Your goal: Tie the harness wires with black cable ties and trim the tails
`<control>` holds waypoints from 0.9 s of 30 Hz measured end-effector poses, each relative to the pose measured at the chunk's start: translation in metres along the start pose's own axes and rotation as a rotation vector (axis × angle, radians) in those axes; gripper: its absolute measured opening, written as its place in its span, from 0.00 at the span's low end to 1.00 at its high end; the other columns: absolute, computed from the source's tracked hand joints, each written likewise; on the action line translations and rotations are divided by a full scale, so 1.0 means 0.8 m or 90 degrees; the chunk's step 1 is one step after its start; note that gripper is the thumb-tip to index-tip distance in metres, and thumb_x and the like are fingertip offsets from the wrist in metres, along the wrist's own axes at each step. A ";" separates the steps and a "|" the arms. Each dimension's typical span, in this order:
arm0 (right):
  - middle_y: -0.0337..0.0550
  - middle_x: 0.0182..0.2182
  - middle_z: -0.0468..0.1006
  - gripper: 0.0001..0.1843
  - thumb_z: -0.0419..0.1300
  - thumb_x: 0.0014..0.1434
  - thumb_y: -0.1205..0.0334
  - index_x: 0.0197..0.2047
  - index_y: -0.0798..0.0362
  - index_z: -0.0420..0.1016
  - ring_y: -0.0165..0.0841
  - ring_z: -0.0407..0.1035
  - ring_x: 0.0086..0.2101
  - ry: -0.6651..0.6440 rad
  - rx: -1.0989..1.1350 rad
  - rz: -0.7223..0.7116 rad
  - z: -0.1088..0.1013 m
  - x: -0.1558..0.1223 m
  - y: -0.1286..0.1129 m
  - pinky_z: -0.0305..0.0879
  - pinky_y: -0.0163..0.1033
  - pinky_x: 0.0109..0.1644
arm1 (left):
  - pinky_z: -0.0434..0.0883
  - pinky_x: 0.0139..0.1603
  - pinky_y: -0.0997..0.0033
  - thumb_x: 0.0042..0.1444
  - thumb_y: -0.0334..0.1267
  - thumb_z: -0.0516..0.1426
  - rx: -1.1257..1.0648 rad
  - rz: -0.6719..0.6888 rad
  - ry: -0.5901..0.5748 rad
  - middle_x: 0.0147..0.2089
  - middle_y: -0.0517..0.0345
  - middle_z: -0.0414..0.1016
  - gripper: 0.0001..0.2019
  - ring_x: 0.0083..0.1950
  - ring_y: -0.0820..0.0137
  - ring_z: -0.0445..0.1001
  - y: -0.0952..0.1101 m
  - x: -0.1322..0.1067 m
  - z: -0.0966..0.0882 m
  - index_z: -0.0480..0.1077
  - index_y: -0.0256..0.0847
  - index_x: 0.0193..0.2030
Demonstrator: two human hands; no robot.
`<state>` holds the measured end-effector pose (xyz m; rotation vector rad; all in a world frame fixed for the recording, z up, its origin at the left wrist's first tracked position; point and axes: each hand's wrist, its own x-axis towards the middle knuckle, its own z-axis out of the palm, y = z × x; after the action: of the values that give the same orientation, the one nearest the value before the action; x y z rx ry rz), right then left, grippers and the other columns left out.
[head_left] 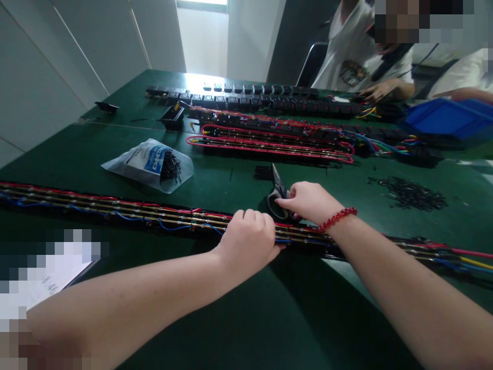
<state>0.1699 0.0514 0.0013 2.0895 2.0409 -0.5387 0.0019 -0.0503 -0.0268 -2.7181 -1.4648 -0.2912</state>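
A long black strip [115,211] with red, blue and yellow wires runs across the green table [239,318] in front of me. My left hand [248,240] rests on the strip with its fingers curled over the wires. My right hand [308,200], with a red bead bracelet at the wrist, grips the handles of black scissors [276,191] just behind the strip, blades pointing away from me. The two hands are almost touching.
A plastic bag [152,165] of small black parts lies at the left centre. More wired strips [269,144] and socket strips [250,95] lie further back. Loose black pieces [412,192] lie scattered at the right. A blue bin [449,119] and other people sit at the far right.
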 end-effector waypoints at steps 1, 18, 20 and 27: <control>0.39 0.24 0.80 0.19 0.66 0.67 0.49 0.32 0.55 0.78 0.30 0.75 0.26 0.003 0.002 -0.002 0.000 0.000 -0.002 0.71 0.37 0.34 | 0.74 0.37 0.58 0.69 0.51 0.60 -0.001 0.000 -0.003 0.38 0.46 0.79 0.19 0.40 0.54 0.80 0.000 0.000 0.000 0.74 0.32 0.42; 0.42 0.26 0.80 0.16 0.66 0.58 0.51 0.25 0.50 0.73 0.34 0.71 0.29 0.132 -0.005 -0.080 -0.008 -0.025 -0.004 0.58 0.39 0.32 | 0.72 0.36 0.61 0.70 0.50 0.57 0.017 0.012 -0.013 0.40 0.43 0.79 0.20 0.41 0.55 0.80 0.000 -0.002 0.002 0.75 0.31 0.44; 0.41 0.28 0.81 0.15 0.66 0.59 0.52 0.27 0.51 0.73 0.33 0.71 0.30 0.131 0.012 -0.105 -0.008 -0.028 -0.015 0.58 0.38 0.33 | 0.72 0.37 0.60 0.70 0.51 0.57 0.023 0.015 -0.017 0.40 0.42 0.80 0.20 0.41 0.54 0.80 0.000 -0.002 0.002 0.75 0.30 0.44; 0.38 0.28 0.79 0.15 0.68 0.64 0.53 0.31 0.53 0.75 0.29 0.70 0.28 0.068 0.051 -0.133 0.007 -0.011 -0.053 0.64 0.36 0.33 | 0.72 0.35 0.62 0.68 0.51 0.60 0.049 0.015 -0.036 0.37 0.42 0.80 0.20 0.38 0.56 0.81 0.005 -0.005 -0.007 0.76 0.31 0.41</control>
<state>0.1270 0.0434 0.0050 1.9996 2.3539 -0.5585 0.0024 -0.0565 -0.0220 -2.7014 -1.4249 -0.1557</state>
